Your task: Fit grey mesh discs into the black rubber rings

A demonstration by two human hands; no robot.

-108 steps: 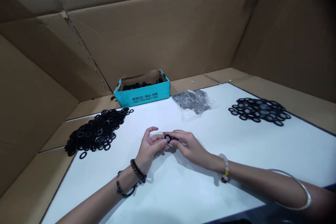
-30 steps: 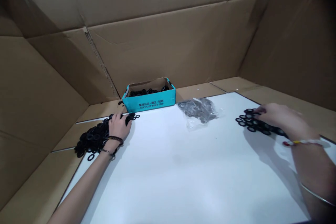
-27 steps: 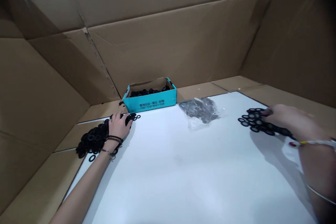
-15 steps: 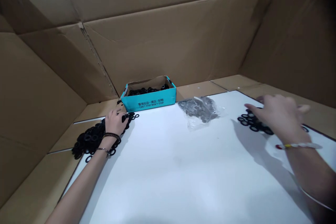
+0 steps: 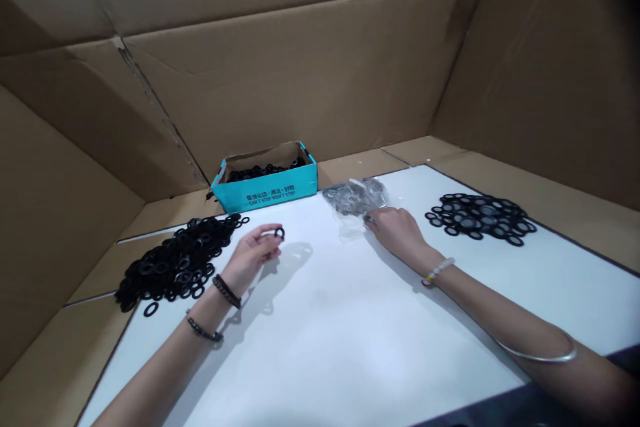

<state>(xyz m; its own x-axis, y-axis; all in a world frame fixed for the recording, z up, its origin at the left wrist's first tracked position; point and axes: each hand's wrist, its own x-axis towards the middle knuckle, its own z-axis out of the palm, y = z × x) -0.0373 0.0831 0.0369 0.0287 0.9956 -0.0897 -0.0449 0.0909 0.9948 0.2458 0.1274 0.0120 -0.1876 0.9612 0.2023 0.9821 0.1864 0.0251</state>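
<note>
Black ring (image 5: 283,233) is sitting pinched in the left hand (image 5: 251,255), left of the clear plastic bag (image 5: 352,200); the right hand (image 5: 399,233) is touching the bag's near-right side, its grip indiscernible.

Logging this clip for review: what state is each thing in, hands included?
Left hand: raised, pinching a black ring.
Black ring: held, clear of the table.
Plastic bag: lying crumpled, grey pieces inside.
Right hand: at the bag's near edge, grip unclear.
Blue box: open-topped, rings inside.
Left pile: loose black rings.
Right pile: loose rings, many centres grey.
</note>
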